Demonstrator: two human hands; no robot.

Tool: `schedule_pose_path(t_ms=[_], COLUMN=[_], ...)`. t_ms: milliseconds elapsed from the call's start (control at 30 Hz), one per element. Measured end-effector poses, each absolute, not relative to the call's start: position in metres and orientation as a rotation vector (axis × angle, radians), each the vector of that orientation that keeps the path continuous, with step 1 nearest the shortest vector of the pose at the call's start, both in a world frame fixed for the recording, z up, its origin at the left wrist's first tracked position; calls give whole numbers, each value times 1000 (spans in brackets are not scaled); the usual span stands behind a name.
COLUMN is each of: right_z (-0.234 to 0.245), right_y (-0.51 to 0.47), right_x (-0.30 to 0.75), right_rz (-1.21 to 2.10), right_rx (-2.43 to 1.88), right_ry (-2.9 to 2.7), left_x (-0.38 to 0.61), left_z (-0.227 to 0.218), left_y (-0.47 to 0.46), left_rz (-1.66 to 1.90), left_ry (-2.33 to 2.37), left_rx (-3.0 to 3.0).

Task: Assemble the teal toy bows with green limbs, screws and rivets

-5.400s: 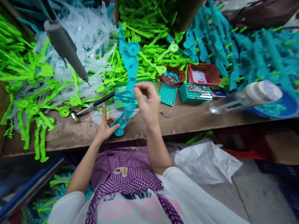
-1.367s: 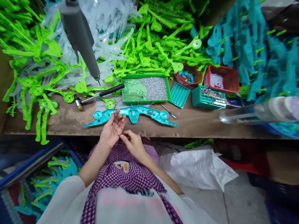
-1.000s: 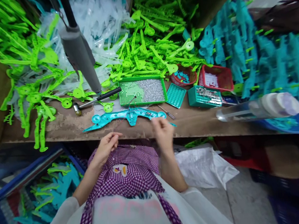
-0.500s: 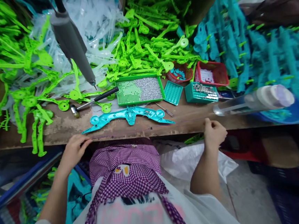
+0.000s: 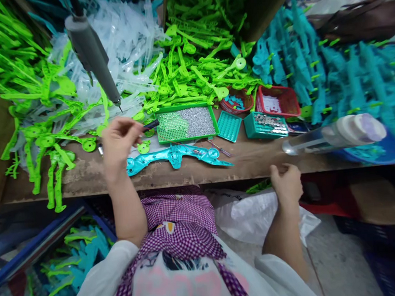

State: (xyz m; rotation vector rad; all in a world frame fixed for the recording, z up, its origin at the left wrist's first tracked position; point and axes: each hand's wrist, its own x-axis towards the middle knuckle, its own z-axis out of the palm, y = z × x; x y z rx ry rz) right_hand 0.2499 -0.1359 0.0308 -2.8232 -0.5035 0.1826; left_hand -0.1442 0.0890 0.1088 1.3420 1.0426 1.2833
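Observation:
My left hand point(image 5: 119, 143) is raised over the left part of the bench, fingers curled, in front of a hammer point(image 5: 151, 125). It hides most of the hammer and the left tip of a turquoise bow-shaped plastic part point(image 5: 174, 156); whether anything is between its fingers I cannot make out. Above it hangs a grey electric screwdriver point(image 5: 95, 60), apart from the hand. My right hand point(image 5: 286, 184) is at the bench's front edge, fingers loosely curled in, with nothing visible in them. A small screwdriver point(image 5: 220, 148) lies behind the turquoise part.
A green tray point(image 5: 186, 137) of small silvery pieces sits mid-bench. Beside it are a teal box point(image 5: 267, 132) of metal discs, red baskets point(image 5: 297, 100) and a clear bottle point(image 5: 331, 134). Green parts point(image 5: 190, 70) and turquoise parts point(image 5: 353, 70) are heaped behind. A blue crate point(image 5: 26, 248) stands lower left.
My left hand has lifted from the bench's front edge and moved forward and right, now covering much of the hammer. My right hand has dropped slightly, its thumb and finger a little apart.

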Motion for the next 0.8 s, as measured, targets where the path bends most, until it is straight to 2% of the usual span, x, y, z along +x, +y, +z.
schedule_pose_path(t_ms=[167,300,400,533,700,800], right_z=[62,59,43,37,89,130], right_y=[-140,-100,-74,-66,-36,-9], right_x=[201,119,72,42,39,59], right_rz=[-178,197,345,329,236,293], right_rx=[-2227,-1542,-1321,-1373,-1404,-1223], right_ry=[-1221,-1876,-1780,-1574,-1075,-744], left_x=[-74,-51,-53,-62,-60,-65], left_z=[70,54,58,65,62,57], left_y=[34,-16,-27,-23,-22,-24], left_rz=[726,645,740,851,853,1077], left_ry=[859,765,835,886,812,890], left_rx=[1032,792,720,723,774,895])
